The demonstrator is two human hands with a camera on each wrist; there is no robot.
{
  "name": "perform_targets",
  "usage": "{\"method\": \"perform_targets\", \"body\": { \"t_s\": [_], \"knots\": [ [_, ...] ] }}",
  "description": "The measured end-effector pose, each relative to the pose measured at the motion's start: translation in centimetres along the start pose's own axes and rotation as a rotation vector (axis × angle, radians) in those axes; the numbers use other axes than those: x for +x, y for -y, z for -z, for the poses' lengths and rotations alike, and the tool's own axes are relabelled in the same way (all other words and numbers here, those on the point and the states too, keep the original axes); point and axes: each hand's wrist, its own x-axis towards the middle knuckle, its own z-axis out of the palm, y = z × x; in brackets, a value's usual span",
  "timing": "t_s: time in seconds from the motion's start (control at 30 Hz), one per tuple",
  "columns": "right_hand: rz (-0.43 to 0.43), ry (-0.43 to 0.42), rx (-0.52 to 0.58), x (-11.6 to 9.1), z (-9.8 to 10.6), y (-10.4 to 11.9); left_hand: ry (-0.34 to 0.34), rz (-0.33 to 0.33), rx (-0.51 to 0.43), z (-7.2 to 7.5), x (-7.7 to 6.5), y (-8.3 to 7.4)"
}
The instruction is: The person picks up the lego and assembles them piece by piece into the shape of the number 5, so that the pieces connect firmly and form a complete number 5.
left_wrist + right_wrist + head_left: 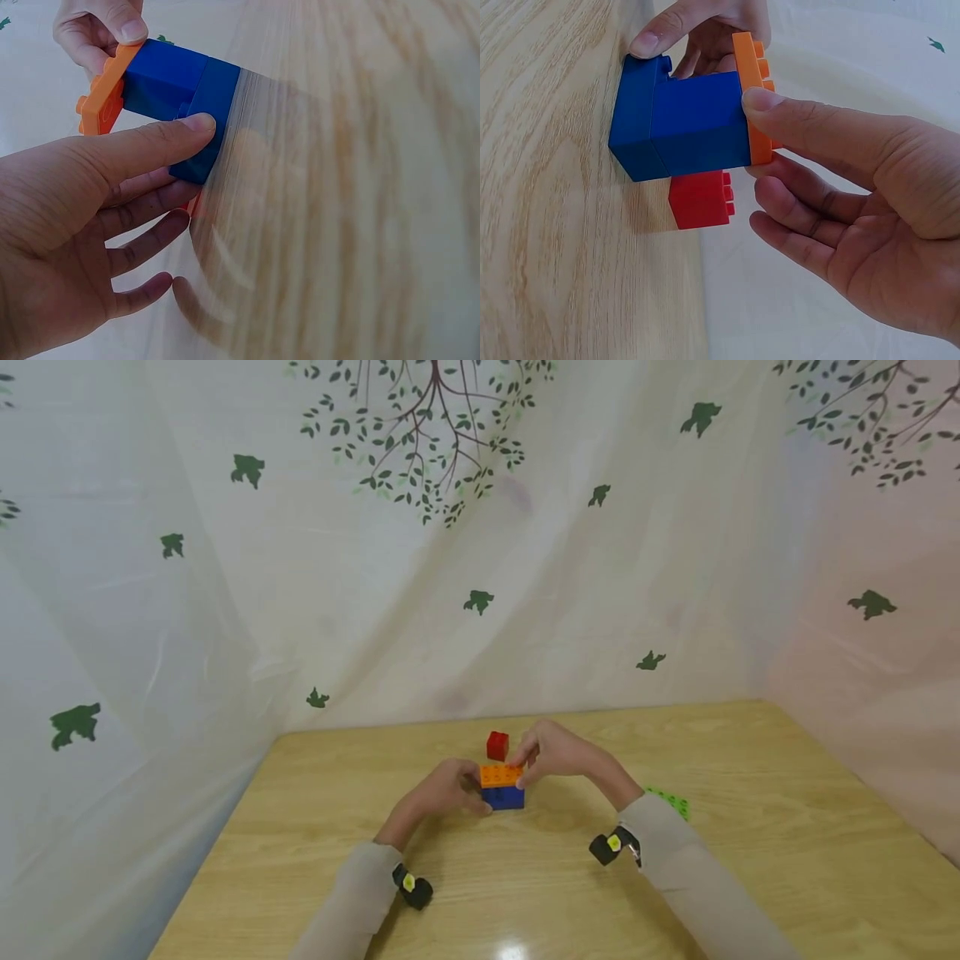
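Two blue bricks are stacked on the table, the longer lower brick under a shorter upper brick. A thin orange brick lies across the top and overhangs the upper blue one on the left. My left hand pinches the left end of the lower blue brick, its thumb on the near side and its other fingers behind. My right hand pinches the right end of the orange brick between thumb and fingers. In the left wrist view my left fingers partly cover the lower brick.
A red brick stands on the wooden table just behind the stack. A green studded piece lies to the right, partly hidden by my right sleeve. A leaf-patterned curtain hangs behind the table.
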Motion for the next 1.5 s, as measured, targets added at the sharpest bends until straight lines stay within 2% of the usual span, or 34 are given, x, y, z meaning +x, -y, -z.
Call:
{"method": "perform_targets", "body": {
  "t_s": [0.67, 0.93, 1.2, 1.37, 1.5],
  "knots": [
    [-0.002, 0.002, -0.024, 0.08, -0.06, -0.19, -0.011, -0.009, 0.006, 0.01, -0.15, -0.15],
    [-0.015, -0.002, -0.023, 0.02, 0.12, -0.34, -0.003, 0.005, 0.001, -0.21, 0.05, 0.01],
    [-0.037, 0.002, -0.026, 0.55, 0.44, -0.39, 0.001, 0.020, 0.014, 0.19, 0.25, -0.24],
    [-0.001, -0.011, -0.041, 0.36, 0.33, -0.10, -0.011, 0.020, 0.014, 0.20, 0.26, -0.33],
    [-0.015, -0.023, -0.061, -0.07, -0.10, -0.02, -0.008, 0.036, 0.006, -0.08, 0.10, -0.32]
  ]
}}
